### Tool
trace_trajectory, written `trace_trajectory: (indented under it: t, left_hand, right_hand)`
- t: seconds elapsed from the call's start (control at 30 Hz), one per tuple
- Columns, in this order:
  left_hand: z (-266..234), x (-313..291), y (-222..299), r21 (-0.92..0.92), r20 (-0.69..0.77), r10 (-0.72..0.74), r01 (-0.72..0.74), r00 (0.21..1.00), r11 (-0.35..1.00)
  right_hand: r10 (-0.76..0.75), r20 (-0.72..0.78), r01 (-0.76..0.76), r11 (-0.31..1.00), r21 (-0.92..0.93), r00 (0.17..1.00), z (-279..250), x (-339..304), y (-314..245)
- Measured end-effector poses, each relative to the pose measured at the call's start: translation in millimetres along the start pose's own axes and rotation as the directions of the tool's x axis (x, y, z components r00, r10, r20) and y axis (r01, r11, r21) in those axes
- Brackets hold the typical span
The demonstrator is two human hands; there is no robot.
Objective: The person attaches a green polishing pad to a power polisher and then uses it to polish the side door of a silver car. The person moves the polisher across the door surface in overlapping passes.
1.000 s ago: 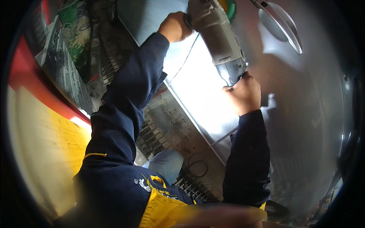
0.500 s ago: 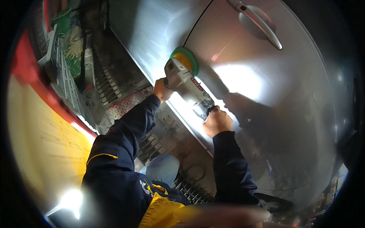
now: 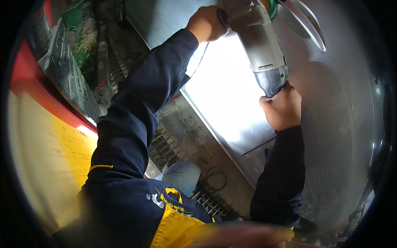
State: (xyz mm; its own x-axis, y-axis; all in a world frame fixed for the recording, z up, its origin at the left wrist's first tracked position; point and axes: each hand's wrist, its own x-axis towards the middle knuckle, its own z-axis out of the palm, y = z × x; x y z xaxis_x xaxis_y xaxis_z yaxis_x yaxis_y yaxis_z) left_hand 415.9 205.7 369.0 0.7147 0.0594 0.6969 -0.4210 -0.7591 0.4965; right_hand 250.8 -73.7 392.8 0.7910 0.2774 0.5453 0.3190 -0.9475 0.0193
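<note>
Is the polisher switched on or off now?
Cannot tell. The left hand and right hand grip the polisher, but no switch position shows; the green pad is mostly hidden.

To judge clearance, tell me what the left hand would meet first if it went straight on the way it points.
Likely the body of the polisher, just past the side handle that the left hand grips; depth along that line is hard to judge.

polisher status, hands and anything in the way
Left hand gripping side of polisher; right hand gripping its rear end. Green pad partly hidden, contact with door panel unclear. Door handle close beside pad, possible obstruction.
</note>
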Motion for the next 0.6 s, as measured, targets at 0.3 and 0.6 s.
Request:
trace_trajectory:
  t: [0.3,0.6]
  left_hand:
    - [69.4,-113.5,-43.0,-0.344,0.089,-0.163,0.184,0.983,0.921]
    - [158.7,-259.2,-63.0,-0.611,0.366,-0.274,0.452,0.889,0.650]
  right_hand:
    - [0.206,0.197,-0.186,0.976,-0.114,0.958,46.7,-61.4,-5.8]
    - [0.307,0.435,-0.181,0.934,-0.309,0.847,93.4,-125.6,-5.2]
